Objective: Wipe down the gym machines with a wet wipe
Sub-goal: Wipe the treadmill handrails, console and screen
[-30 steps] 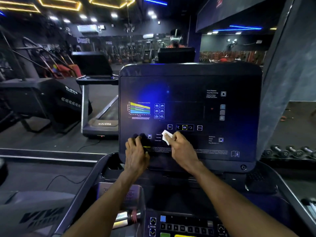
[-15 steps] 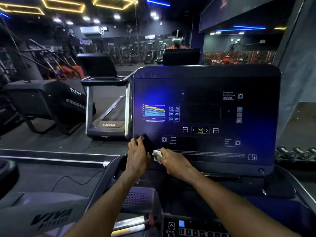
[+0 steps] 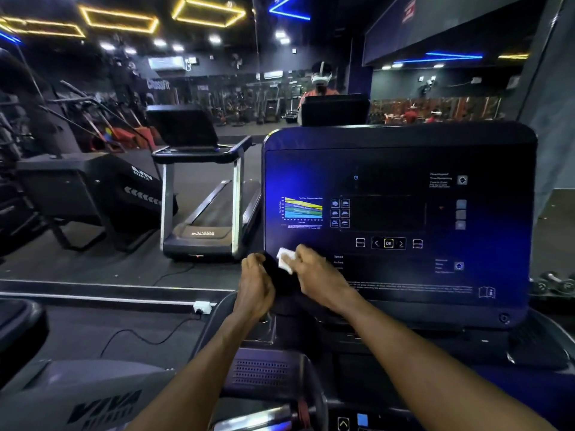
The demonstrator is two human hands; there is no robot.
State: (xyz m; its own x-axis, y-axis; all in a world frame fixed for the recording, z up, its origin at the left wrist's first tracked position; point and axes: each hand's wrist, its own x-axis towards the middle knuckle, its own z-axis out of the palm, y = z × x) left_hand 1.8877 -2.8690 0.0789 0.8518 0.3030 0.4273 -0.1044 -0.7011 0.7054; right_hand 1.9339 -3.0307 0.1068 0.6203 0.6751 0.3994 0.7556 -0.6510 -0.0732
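Both hands at lower-left corner of treadmill console (image 3: 398, 144), wipe on the panel.

Right hand (image 3: 320, 276) pinches the white wet wipe (image 3: 284, 259) against the console face, left of the "Speed/Incline" labels and below the colour graph (image 3: 303, 208). Left hand (image 3: 255, 283) just beside it at the console's left edge, fingers curled over the edge; its grip is partly hidden, can't tell for sure. Around: second treadmill (image 3: 202, 194) to the left, mirror wall ahead, power cable (image 3: 149, 335) and white socket (image 3: 201, 307) on the floor, dumbbells (image 3: 553, 283) far right.
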